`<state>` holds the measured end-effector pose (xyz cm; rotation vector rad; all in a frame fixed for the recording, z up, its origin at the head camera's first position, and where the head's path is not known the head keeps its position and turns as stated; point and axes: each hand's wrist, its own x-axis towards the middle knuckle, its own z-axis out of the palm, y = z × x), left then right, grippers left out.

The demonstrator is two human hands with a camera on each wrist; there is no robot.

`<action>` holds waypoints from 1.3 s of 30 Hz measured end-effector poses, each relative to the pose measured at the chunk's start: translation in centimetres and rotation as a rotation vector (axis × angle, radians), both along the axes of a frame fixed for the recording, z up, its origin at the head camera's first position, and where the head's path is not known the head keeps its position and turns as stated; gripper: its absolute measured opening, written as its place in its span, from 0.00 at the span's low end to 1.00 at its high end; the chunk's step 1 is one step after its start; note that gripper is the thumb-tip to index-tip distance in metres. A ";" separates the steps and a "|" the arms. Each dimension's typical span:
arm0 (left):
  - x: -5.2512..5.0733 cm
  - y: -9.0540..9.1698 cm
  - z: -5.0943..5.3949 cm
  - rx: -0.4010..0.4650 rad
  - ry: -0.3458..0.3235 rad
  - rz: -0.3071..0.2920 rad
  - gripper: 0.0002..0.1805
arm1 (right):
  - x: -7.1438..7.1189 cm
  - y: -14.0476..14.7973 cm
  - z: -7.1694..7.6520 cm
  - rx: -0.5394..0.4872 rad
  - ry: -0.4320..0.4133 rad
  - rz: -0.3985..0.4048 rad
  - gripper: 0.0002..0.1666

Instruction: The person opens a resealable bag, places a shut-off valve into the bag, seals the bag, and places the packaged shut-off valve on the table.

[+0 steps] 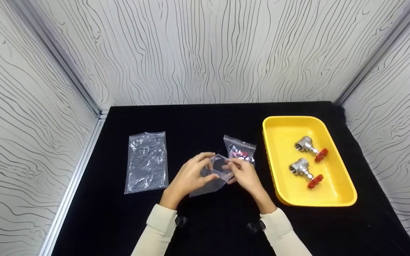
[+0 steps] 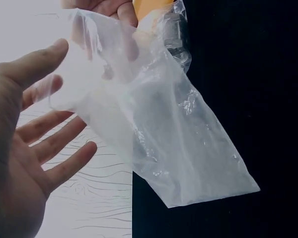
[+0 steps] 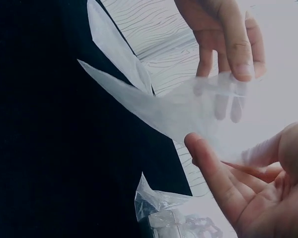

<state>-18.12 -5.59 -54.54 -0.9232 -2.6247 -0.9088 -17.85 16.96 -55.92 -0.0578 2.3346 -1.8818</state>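
Above the black worktop (image 1: 198,122), a clear, flat plastic bag (image 1: 206,187) is pinched at its edge by the right grip (image 1: 245,175); the left grip (image 1: 190,175) is held spread at the bag's other side. Just beyond, a transparent zip bag (image 1: 238,143) with red contents is seen.

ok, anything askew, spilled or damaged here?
Nothing stands out: two red-handwheel valves lie inside the yellow tray, nothing looks spilled, and the held clear plastic bag shows no visible tear.

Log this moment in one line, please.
left hand: touching clear bag | right hand: holding its edge | filled bag: beyond right hand | yellow tray: two red-handled valves
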 end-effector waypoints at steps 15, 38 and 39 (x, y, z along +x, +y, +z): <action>0.0 -0.4 0.0 0.067 -0.028 -0.010 0.13 | -0.8 0.0 0.1 0.034 0.049 0.088 0.22; -0.2 -1.5 -0.6 0.088 -0.040 0.053 0.13 | -2.2 0.9 1.9 0.219 0.152 0.186 0.25; -0.2 -1.5 -0.7 0.087 -0.041 0.058 0.13 | -2.3 1.0 2.1 0.239 0.167 0.184 0.24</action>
